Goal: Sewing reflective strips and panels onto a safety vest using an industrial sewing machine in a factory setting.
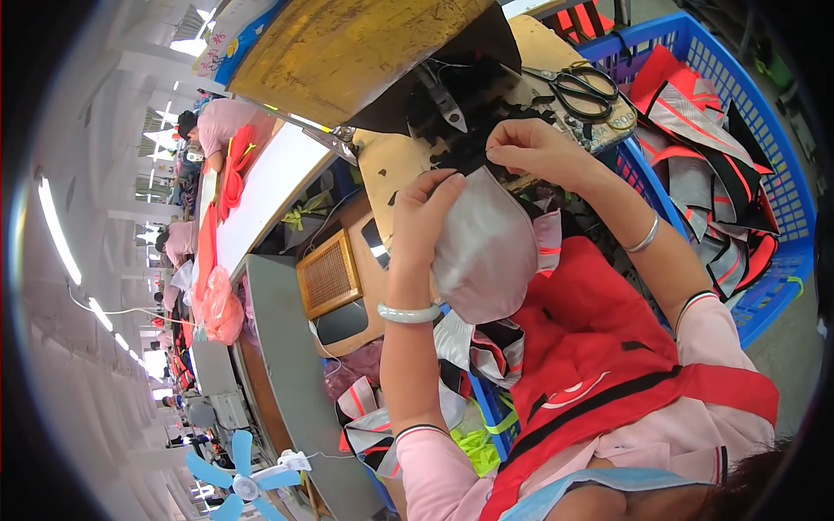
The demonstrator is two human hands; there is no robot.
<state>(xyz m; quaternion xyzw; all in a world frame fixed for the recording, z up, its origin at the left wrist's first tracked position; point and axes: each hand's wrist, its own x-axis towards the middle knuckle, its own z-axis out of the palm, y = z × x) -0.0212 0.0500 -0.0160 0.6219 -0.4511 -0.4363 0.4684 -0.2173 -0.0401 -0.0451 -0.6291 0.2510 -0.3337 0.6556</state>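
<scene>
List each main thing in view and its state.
Grey cloth: held at one end
Left fingers: pinching the cloth
Right fingers: pinched together, any hold unclear
Scissors: lying on the table
Blue basket: filled with cloth strips
Fan: blades sharp, apparently still
Ceiling light: lit

A clothing workshop: a worker bends over a long white table at ten o'clock, strip lights at nine, scissors at one, a blue basket of cloth pieces at two.

Silvery-grey fabric piece was softly creased, with a fine dark edge at 2 o'clock. Hung narrow end toward 12 o'clock, broad rounded end toward 6, its 11 o'clock edge pinched in the left grip.
</scene>
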